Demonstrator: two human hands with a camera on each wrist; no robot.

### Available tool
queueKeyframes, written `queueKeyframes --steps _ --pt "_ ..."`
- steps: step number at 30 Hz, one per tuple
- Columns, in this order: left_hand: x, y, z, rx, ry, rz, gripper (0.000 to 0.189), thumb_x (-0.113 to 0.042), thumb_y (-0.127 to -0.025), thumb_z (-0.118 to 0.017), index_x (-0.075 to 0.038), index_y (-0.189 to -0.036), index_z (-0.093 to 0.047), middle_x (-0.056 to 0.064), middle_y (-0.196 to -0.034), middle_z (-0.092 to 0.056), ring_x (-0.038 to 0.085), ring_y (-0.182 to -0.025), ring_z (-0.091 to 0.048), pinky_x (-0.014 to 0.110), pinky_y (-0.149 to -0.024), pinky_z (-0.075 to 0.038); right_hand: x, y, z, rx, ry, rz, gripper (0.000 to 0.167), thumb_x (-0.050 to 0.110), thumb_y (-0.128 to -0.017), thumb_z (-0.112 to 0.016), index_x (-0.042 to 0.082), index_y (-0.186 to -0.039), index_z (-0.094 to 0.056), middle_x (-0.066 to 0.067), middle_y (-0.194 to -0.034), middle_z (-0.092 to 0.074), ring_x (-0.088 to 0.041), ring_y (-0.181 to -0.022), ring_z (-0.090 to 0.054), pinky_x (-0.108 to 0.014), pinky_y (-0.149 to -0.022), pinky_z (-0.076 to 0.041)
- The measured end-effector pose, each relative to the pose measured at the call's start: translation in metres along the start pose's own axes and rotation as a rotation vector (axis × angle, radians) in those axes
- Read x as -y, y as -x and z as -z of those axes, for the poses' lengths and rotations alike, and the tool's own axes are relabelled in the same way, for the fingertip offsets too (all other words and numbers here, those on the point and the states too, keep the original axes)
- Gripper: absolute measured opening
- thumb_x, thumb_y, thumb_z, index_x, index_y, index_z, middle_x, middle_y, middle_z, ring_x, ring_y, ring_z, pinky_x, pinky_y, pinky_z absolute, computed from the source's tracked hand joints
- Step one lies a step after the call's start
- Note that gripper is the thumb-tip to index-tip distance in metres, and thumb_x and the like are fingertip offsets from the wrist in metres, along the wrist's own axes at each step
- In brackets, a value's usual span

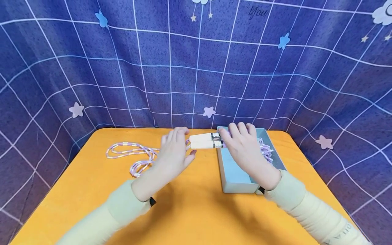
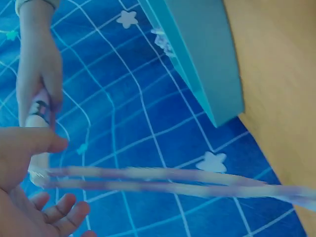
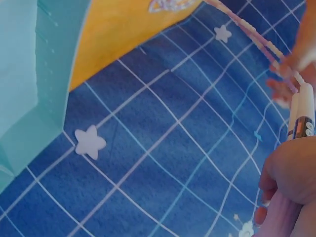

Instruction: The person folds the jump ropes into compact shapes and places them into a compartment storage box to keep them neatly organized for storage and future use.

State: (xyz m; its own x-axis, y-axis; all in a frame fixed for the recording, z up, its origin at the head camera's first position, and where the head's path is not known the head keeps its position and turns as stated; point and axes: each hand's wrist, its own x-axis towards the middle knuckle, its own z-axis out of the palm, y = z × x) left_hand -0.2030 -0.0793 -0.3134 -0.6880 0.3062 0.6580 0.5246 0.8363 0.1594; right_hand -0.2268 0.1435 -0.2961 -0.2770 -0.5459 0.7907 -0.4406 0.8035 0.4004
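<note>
My right hand (image 1: 245, 144) grips the two handles of a beaded jump rope over the box's left side. Each handle (image 1: 202, 145) has a pale end and a black label band, and they lie side by side, pointing left. My left hand (image 1: 173, 149) is at the cord ends of the handles, thumb and fingers spread apart around them. In the left wrist view, two strands of purple and white beaded rope (image 2: 158, 174) run from the handle ends. The rest of that rope (image 1: 151, 153) lies looped on the table to the left.
A light blue open box (image 1: 239, 170) stands on the right of the orange-covered table (image 1: 190, 211). Inside it, partly behind my right hand, lies a bundle of purple and white beads (image 1: 265, 149). A blue curtain (image 1: 183, 78) with white grid lines hangs behind the table.
</note>
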Motion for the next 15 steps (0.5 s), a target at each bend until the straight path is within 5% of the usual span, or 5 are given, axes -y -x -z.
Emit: queueKeyframes --steps 6,15 --pt "0.018 0.014 -0.008 0.062 0.019 0.054 0.057 -0.024 -0.077 -0.073 0.001 -0.120 -0.045 0.014 -0.114 -0.054 0.029 -0.101 -0.048 0.043 -0.085 -0.035 -0.015 -0.006 0.010 -0.018 0.022 -0.052 0.022 0.009 -0.097 -0.037 0.008 -0.102 -0.058 -0.012 -0.081 -0.051 -0.033 -0.074 -0.047 -0.048 -0.070 -0.037" --pt "0.042 0.037 -0.044 0.102 -0.025 0.070 0.051 -0.018 -0.078 -0.073 0.002 -0.117 -0.047 0.014 -0.105 -0.057 0.031 -0.097 -0.053 0.043 -0.076 -0.037 -0.037 -0.018 0.029 -0.032 0.041 -0.143 0.017 0.003 -0.087 -0.051 0.007 -0.102 -0.057 -0.013 -0.079 -0.051 -0.034 -0.071 -0.046 -0.050 -0.070 -0.036"
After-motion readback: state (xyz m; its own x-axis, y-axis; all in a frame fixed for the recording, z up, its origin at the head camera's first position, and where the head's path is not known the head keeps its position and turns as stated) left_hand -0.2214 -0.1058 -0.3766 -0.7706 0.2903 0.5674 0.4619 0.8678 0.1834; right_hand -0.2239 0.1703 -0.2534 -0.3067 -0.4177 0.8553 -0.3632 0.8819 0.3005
